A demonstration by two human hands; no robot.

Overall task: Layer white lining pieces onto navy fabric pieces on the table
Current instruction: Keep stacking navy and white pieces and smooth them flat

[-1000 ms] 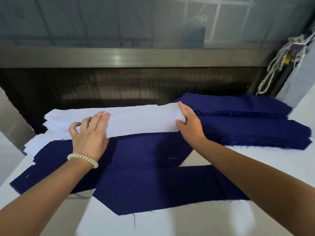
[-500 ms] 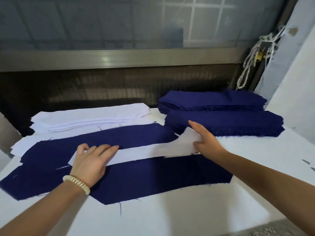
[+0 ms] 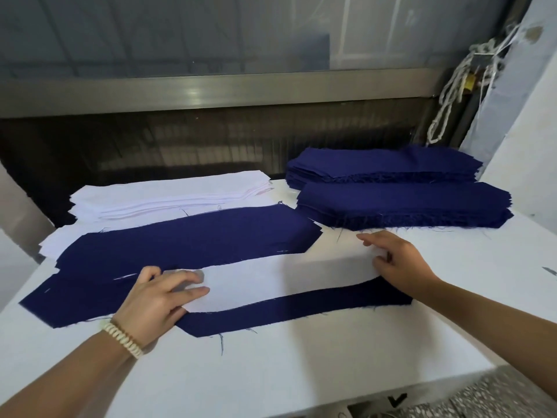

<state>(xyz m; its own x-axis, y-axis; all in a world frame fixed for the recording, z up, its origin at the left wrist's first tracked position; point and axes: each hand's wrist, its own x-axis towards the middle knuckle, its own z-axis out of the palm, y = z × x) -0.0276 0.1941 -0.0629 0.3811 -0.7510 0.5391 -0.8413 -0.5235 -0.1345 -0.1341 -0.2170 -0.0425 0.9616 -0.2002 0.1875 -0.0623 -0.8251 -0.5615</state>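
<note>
Head view: the white lining piece (image 3: 271, 282), a second ago leaving the far-left heap, is now lying along the near navy piece (image 3: 301, 309) on the table (image 3: 271, 357), so this layer is nearly set. The left hand (image 3: 153, 303) is pressing its left end with spread fingers. The right hand (image 3: 401, 263) seems to be pinching its right end. Two navy pieces are lying flat, the far navy piece (image 3: 187, 236) uncovered. Sitting far right are the rear navy stack (image 3: 382, 164) and the front navy stack (image 3: 404, 203), and far left one white heap (image 3: 168, 191).

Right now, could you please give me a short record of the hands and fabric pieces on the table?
left hand: presses the white lining piece, left end
right hand: pinches its right end
lining position: on near navy piece, askew
far navy piece: uncovered
supply: white stack, two navy stacks
</note>
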